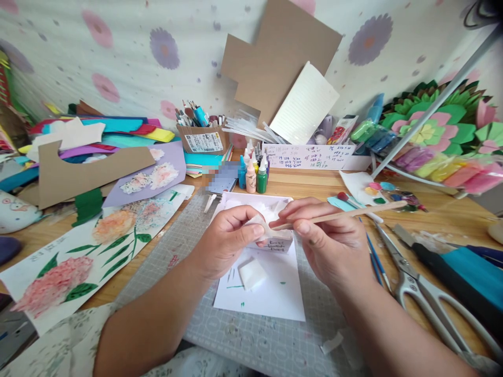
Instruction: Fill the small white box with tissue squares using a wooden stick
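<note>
My left hand [226, 235] pinches a small piece of thin white tissue paper [262, 222] between thumb and fingers. In my right hand [332, 243] is a slim flat wooden stick [353, 212], its left end close to the tissue. Whether the stick touches the tissue I cannot tell. Behind and below both hands stands a white box [283, 246] with dark handwriting on its front and crumpled white pieces inside. A folded white tissue square [252, 274] lies on a white sheet of paper [271, 306] marked with green specks.
Under the sheet is a grey cutting mat [236, 340]. Large scissors [418, 283], paintbrushes [377, 256] and a utility knife [428, 254] lie at the right. Paint bottles [251, 175] stand behind the box. Floral artwork [129, 262] and coloured paper [121, 125] cover the left side.
</note>
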The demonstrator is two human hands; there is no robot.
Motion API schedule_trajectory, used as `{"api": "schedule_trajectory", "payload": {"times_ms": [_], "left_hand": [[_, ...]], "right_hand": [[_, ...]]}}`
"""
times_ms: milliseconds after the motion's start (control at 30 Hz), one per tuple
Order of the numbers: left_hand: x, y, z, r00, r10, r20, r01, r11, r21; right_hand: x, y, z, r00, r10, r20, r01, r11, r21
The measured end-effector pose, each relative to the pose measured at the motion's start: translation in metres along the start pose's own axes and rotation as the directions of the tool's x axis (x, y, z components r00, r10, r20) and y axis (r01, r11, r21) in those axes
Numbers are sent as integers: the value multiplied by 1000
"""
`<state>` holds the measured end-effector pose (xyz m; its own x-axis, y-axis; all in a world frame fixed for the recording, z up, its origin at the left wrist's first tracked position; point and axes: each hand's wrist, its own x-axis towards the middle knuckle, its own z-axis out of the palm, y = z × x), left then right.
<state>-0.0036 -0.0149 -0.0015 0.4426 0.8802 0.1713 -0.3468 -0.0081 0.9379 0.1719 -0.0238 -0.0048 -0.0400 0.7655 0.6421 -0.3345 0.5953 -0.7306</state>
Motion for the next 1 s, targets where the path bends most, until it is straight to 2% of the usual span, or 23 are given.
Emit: {"api": "schedule_trajectory", "payload": {"times_ms": [433,833,900,933,1000], "left_hand": [[0,-1,-1,1000,-1,15,1,1000,15],[-1,-5,-3,997,-3,-78,11,995,99],[0,-5,-2,989,47,-142,-23,985,170],[-1,-5,-2,974,110,-198,-59,968,244],[-2,-3,-1,909,297,-291,-149,886,439]], "right_hand": [[1,-1,0,999,-27,20,27,999,-39],[3,-7,0,997,-55,49,65,965,-254],[3,-7,0,998,-50,44,60,960,-272],[4,-8,0,998,-50,37,58,957,-285],[4,-8,1,998,-54,20,57,946,-318]]}}
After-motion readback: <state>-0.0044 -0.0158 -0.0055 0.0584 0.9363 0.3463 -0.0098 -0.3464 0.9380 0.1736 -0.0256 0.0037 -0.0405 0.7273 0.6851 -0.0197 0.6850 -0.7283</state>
